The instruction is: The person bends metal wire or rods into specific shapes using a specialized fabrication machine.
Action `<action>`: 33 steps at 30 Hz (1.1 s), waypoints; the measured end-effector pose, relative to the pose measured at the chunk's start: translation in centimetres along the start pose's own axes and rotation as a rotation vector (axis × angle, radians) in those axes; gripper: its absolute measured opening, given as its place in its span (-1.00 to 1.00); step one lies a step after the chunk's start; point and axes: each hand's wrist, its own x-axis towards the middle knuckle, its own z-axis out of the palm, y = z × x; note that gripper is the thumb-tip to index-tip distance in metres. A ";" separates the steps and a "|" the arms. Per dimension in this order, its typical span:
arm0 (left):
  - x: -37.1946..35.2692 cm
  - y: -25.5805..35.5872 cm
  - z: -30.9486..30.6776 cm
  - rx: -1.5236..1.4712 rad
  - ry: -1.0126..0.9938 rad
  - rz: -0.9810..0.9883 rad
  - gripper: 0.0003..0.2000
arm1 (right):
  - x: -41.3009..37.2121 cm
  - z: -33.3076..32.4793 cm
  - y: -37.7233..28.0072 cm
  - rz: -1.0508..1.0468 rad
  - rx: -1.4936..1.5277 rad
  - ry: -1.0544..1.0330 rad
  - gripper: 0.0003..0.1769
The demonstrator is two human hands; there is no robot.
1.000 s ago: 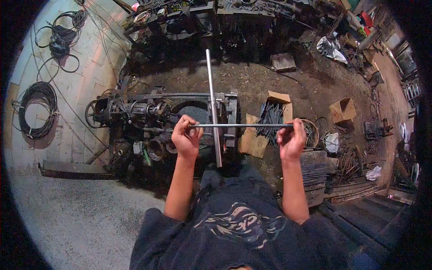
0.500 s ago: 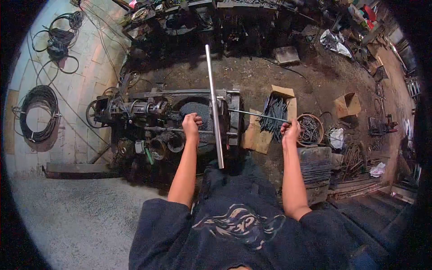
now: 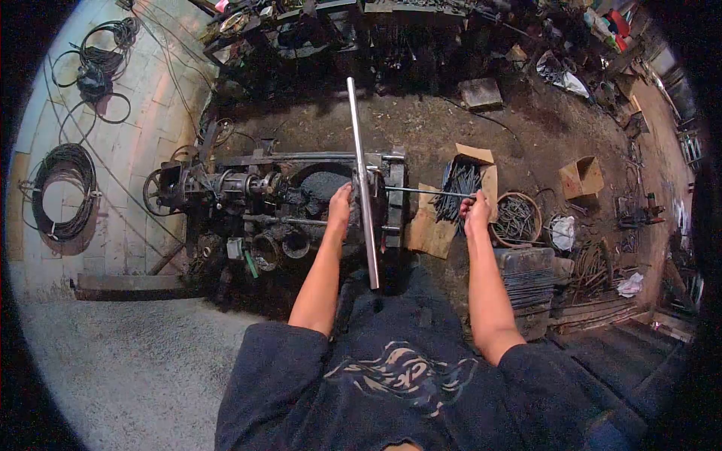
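Observation:
My right hand (image 3: 476,209) grips the near end of a thin steel rod (image 3: 425,192) that runs left into the dark machine (image 3: 248,192). My left hand (image 3: 340,204) rests on the machine just left of the long bright lever bar (image 3: 362,180), which stands across the machine; whether its fingers hold anything is hidden. A cardboard box of dark rods (image 3: 460,180) lies just beyond my right hand.
A round basket of bent metal pieces (image 3: 515,218) and stacked rods (image 3: 526,282) sit to the right. Another cardboard box (image 3: 579,177) stands farther right. Coiled cables (image 3: 64,184) lie on the paved floor at left. Cluttered workbenches (image 3: 376,22) line the back.
The rod, first held level in both hands, has been fed left into the machine by my right hand. My left hand let go and moved onto the machine beside the lever.

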 end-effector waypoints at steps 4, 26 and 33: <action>0.0 0.4 0.3 -0.041 -0.045 -0.007 -0.60 | 1.5 -0.1 1.3 0.017 -0.017 -0.061 -0.68; 1.4 0.6 -6.3 -0.384 0.054 -0.142 -0.40 | -7.7 10.7 6.9 -0.219 -0.548 -0.161 -0.43; 0.7 0.3 -7.3 -0.381 0.015 -0.065 -0.37 | -8.6 9.3 6.1 -0.134 -0.524 -0.300 -0.27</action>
